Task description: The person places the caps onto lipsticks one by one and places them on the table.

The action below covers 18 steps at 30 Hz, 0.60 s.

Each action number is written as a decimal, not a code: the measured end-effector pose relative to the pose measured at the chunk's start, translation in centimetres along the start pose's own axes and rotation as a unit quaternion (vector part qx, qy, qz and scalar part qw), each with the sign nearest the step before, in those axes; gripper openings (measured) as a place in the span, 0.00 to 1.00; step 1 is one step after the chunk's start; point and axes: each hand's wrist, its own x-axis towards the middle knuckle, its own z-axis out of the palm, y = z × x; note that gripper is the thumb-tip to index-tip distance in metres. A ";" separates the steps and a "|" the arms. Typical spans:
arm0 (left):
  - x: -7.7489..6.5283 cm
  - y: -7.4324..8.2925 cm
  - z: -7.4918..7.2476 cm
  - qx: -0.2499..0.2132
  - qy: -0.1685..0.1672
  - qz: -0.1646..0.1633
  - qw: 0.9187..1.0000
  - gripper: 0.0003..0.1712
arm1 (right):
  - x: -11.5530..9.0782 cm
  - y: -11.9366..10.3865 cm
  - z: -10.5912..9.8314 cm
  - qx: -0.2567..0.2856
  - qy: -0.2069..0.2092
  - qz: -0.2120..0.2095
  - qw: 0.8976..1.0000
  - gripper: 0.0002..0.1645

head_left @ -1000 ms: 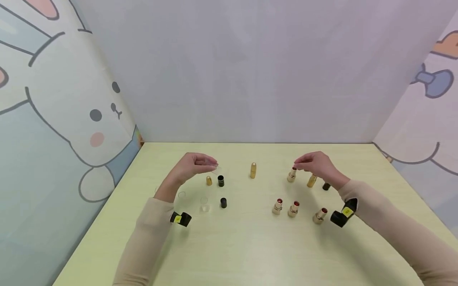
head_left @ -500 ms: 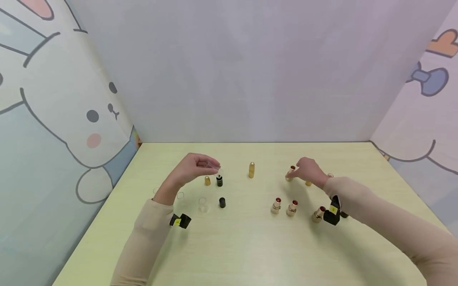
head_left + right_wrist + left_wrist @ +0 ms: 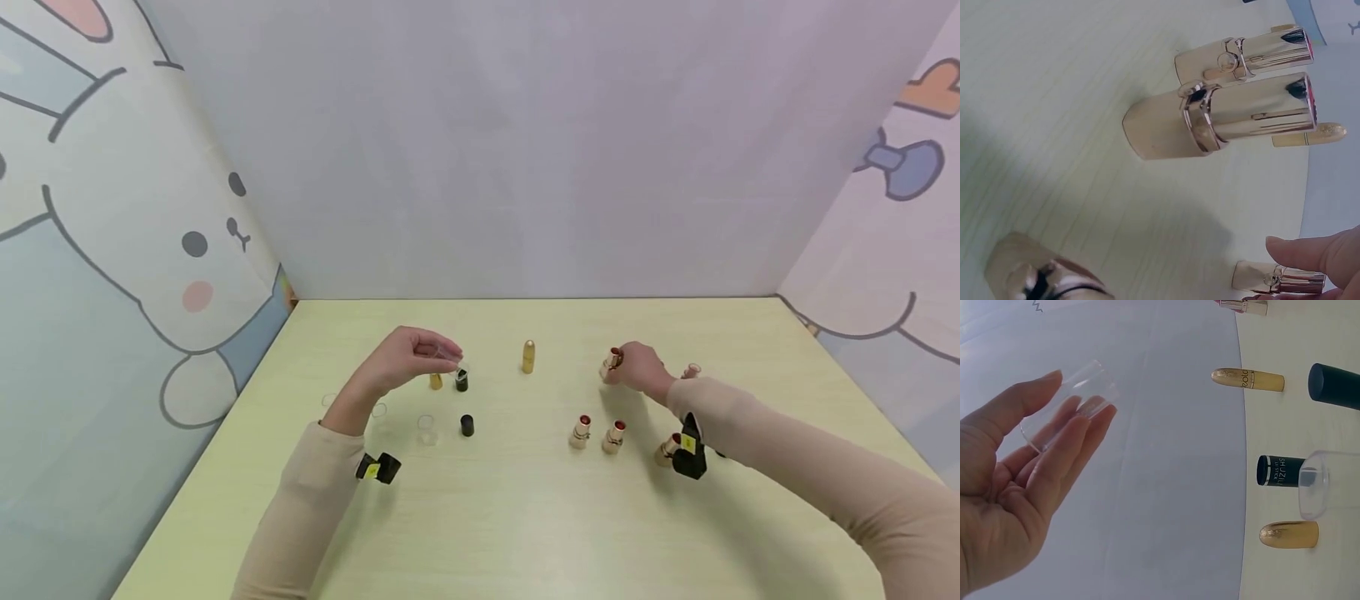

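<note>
My left hand holds a clear plastic cap between thumb and fingertips, raised above the table. Near it stand a black lipstick tube and a short gold bullet-shaped piece. At the back right, my right hand grips a gold lipstick with a dark red top. In the right wrist view its thumb lies along one side of that lipstick, with the other fingers mostly cut off at the frame's edge.
Similar gold lipsticks stand in front of my right hand. A gold bullet-shaped lipstick stands between the hands. A black cap and another clear cap stand at the left front. Pale walls enclose the table.
My right hand has moved left and lower, from fingertips at the lipstick's top to a grip around it. My left hand, with the clear cap, has shifted slightly right.
</note>
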 end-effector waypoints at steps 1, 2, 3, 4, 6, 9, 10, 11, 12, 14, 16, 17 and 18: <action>0.0 0.1 0.0 0.004 0.001 -0.004 1.000 0.14 | 0.0 0.0 0.1 0.005 0.000 0.004 1.000 0.12; -0.1 0.1 0.0 0.009 0.001 -0.008 1.000 0.14 | 0.1 -0.1 0.1 0.009 0.001 0.010 1.000 0.13; -0.1 0.1 0.0 0.013 0.001 -0.010 1.000 0.14 | 0.1 -0.1 0.2 0.012 0.001 0.016 1.000 0.14; -0.2 0.2 0.0 0.017 0.001 -0.014 1.000 0.14 | 0.1 -0.1 0.2 0.016 0.001 0.022 1.000 0.15; -0.4 0.4 0.1 0.024 0.005 -0.025 0.999 0.13 | 0.2 -0.1 0.3 0.027 0.003 0.030 0.999 0.20; -0.5 0.4 0.2 0.029 0.006 -0.029 0.999 0.12 | 0.5 0.1 0.4 0.036 0.005 0.037 0.999 0.26; -0.6 0.4 0.3 0.028 0.006 -0.029 0.999 0.12 | 0.6 0.2 0.5 0.039 0.006 0.037 0.999 0.27; -0.6 0.4 0.3 0.028 0.005 -0.027 0.999 0.12 | 0.8 0.3 0.5 0.042 0.007 0.038 0.998 0.28; -0.6 0.3 0.3 0.028 0.004 -0.025 0.999 0.12 | 0.9 0.4 0.6 0.044 0.007 0.038 0.998 0.29; -0.6 0.3 0.3 0.026 0.004 -0.023 0.999 0.12 | 1.0 0.6 0.7 0.052 0.006 0.037 0.998 0.31; -0.7 0.2 0.3 0.024 0.004 -0.024 0.999 0.12 | 1.0 0.8 0.7 0.060 0.006 0.035 0.998 0.31; -0.7 0.2 0.3 0.025 0.005 -0.024 0.999 0.12 | 1.1 0.8 0.7 0.064 0.008 0.032 0.997 0.29; -0.7 0.1 0.2 0.024 0.005 -0.025 0.999 0.12 | 1.0 0.8 0.7 0.072 0.011 0.030 0.997 0.27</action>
